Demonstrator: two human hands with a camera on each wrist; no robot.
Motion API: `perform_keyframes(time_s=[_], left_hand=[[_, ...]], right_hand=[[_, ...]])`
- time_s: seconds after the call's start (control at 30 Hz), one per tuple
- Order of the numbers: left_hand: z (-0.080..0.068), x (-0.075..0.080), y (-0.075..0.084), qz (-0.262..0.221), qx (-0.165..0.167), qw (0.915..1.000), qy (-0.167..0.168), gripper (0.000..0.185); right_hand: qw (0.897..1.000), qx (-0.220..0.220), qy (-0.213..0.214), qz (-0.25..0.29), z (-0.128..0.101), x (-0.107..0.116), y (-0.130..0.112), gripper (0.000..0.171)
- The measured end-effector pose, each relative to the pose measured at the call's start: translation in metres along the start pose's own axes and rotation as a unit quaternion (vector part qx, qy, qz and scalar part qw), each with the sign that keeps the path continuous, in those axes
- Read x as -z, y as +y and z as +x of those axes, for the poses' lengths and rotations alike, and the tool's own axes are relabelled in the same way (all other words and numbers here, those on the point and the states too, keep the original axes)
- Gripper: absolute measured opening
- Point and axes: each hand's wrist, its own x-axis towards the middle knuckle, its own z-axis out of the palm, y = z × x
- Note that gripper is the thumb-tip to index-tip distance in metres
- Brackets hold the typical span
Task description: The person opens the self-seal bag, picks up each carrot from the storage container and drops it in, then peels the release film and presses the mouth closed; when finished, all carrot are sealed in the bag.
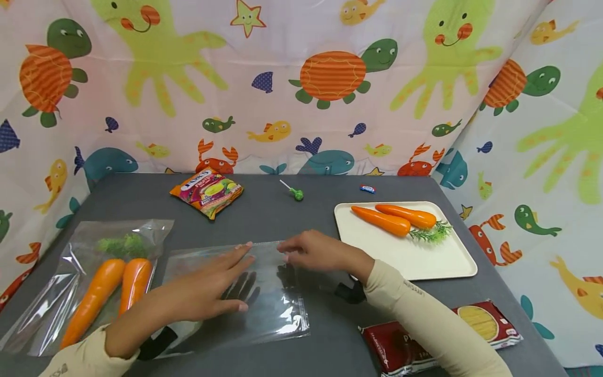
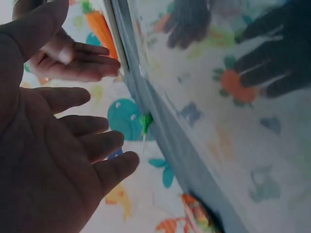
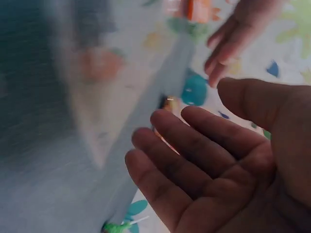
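A clear plastic bag [image 1: 278, 301] lies flat on the grey table in the middle of the head view, shiny along its right edge. Over its left and centre hovers my left hand [image 1: 212, 288], palm down with fingers extended; its reflection shows in the plastic. My right hand [image 1: 322, 251] is above the bag's far right corner, fingers slightly bent and holding nothing. Both palms look bare in the wrist views, where the left hand [image 2: 63, 145] and the right hand [image 3: 214, 170] have spread fingers. To the left, another clear bag [image 1: 52, 293] contains two carrots [image 1: 94, 293] with green tops.
A cream tray [image 1: 372, 259] at right bears two more carrots [image 1: 381, 221]. Beneath my right forearm lies a red spaghetti packet [image 1: 395, 345]. Farther back are an orange candy packet [image 1: 207, 191], a green lollipop [image 1: 297, 194] and a small blue wrapped sweet [image 1: 367, 188].
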Motion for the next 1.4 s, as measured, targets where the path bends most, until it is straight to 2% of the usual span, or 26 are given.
perform_keyframes(time_s=[0.07, 0.13, 0.27, 0.37, 0.6, 0.8, 1.0, 1.17, 1.4], left_hand=[[0.006, -0.004, 0.001, 0.008, -0.012, 0.9998, -0.011, 0.088], [0.013, -0.009, 0.001, 0.016, -0.018, 0.9995, -0.019, 0.085], [0.025, -0.019, 0.004, 0.023, -0.020, 0.9990, -0.032, 0.077], [0.033, -0.029, 0.007, 0.015, -0.015, 0.9990, -0.038, 0.081], [0.046, -0.041, 0.010, 0.011, -0.008, 0.9996, -0.024, 0.090], [0.052, -0.044, 0.013, 0.039, 0.001, 0.9975, -0.059, 0.096], [0.055, -0.044, 0.013, 0.019, 0.012, 0.9963, -0.083, 0.085], [0.057, -0.045, 0.013, 0.020, 0.008, 0.9966, -0.080, 0.080], [0.060, -0.044, 0.014, 0.020, 0.004, 0.9970, -0.074, 0.075]], right_hand=[[0.998, 0.006, -0.027, -0.063, -0.010, -0.003, 0.003, 0.038], [0.993, 0.016, -0.054, -0.103, -0.017, -0.006, 0.003, 0.042], [0.988, 0.029, -0.092, -0.124, -0.028, -0.012, -0.001, 0.048], [0.984, 0.020, -0.101, -0.145, -0.033, -0.019, -0.002, 0.054], [0.985, -0.006, -0.098, -0.143, -0.041, -0.026, 0.005, 0.060], [0.984, -0.001, -0.112, -0.137, -0.042, -0.029, 0.010, 0.059], [0.975, -0.012, -0.136, -0.174, -0.038, -0.032, 0.011, 0.059], [0.965, -0.024, -0.152, -0.212, -0.038, -0.029, 0.014, 0.058], [0.965, -0.015, -0.150, -0.216, -0.042, -0.029, 0.021, 0.057]])
